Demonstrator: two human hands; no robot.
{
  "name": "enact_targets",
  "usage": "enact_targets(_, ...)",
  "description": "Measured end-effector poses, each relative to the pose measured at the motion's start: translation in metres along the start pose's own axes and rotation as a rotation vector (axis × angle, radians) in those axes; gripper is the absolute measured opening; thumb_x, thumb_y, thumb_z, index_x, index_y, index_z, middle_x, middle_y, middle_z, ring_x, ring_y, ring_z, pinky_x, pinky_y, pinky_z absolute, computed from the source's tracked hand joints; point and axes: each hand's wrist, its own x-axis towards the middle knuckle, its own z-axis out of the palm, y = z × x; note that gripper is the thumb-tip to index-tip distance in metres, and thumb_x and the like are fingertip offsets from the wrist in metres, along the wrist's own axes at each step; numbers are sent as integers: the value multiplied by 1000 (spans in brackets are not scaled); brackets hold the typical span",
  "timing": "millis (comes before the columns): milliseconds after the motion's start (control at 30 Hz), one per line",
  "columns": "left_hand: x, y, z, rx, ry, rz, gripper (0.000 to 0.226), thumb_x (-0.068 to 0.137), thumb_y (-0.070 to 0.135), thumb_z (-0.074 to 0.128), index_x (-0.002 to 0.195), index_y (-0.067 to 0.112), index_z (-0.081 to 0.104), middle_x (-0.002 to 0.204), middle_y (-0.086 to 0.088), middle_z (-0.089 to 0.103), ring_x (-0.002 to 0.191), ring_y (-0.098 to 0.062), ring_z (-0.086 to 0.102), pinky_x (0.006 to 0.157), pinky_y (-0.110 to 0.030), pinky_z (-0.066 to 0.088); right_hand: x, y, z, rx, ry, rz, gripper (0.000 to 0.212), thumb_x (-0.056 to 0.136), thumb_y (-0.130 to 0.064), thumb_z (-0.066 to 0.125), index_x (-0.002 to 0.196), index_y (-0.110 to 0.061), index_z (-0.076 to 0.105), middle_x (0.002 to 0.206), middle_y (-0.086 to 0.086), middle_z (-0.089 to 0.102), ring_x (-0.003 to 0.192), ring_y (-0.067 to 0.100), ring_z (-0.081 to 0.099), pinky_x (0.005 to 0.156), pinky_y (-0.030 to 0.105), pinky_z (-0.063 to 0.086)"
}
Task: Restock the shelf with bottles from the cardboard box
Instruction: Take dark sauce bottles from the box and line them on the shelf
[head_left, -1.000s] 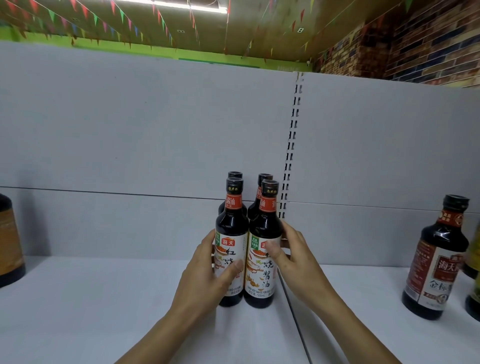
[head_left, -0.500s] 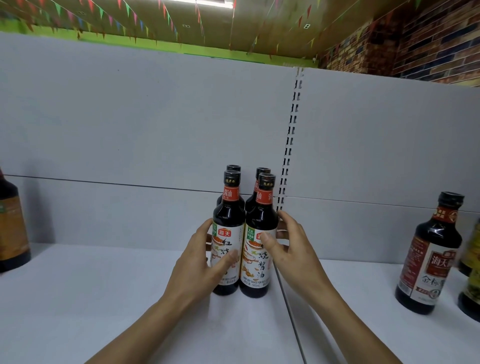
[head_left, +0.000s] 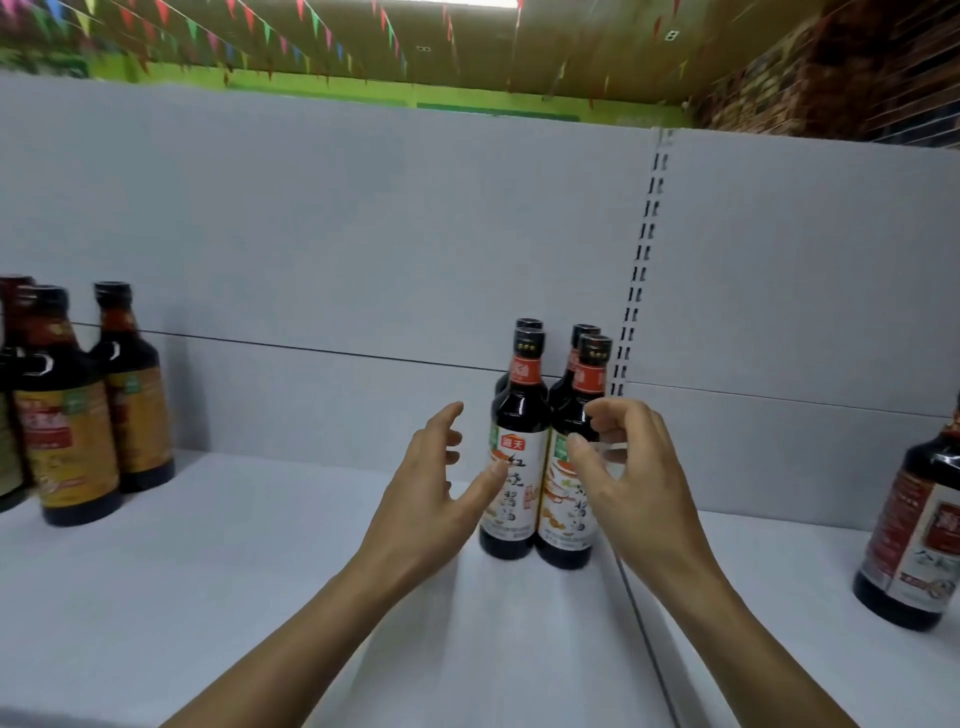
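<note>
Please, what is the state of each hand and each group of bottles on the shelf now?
Left hand: fingers spread, grips nothing.
Right hand: fingers loosely curled, holds nothing.
Four white-label bottles: upright, capped, packed two by two.
Orange-label bottles: upright, capped.
Red-label bottle: upright, cap out of frame.

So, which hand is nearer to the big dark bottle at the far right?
Right. The right hand is left of the big dark bottle, bare shelf between; the left hand is farther left, past the four small bottles.

Bright overhead light; motion blur, wide-angle edge distortion
</note>
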Motion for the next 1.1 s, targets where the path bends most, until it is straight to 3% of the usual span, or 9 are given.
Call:
enact_targets(300,-64,-1,-100,38,175,-33,57,97,47,61,149,42,38,139,18,52,121,3,53,87,-10,45,-37,-84,69,107,-268,-125,25,98,-31,61,122,-36,57,119,-20,60,110,-8,55,90,14,46)
enact_targets(633,-175,-10,-225,122,369,-170,40,97,38,64,137,39,54,125,19,61,117,7,57,97,-23,51,-111,-185,143,266,-555,-221,22,99,-33,59,121,-34,63,118,-21,65,111,-5,59,96,20,50)
enact_targets(1100,-345,-28,-343,334,660,-472,45,98,45,61,141,38,51,132,18,56,121,7,53,100,-25,51,-235,-297,262,481,-1067,-405,28,98,-39,60,126,-36,61,118,-20,66,110,-4,60,96,24,51)
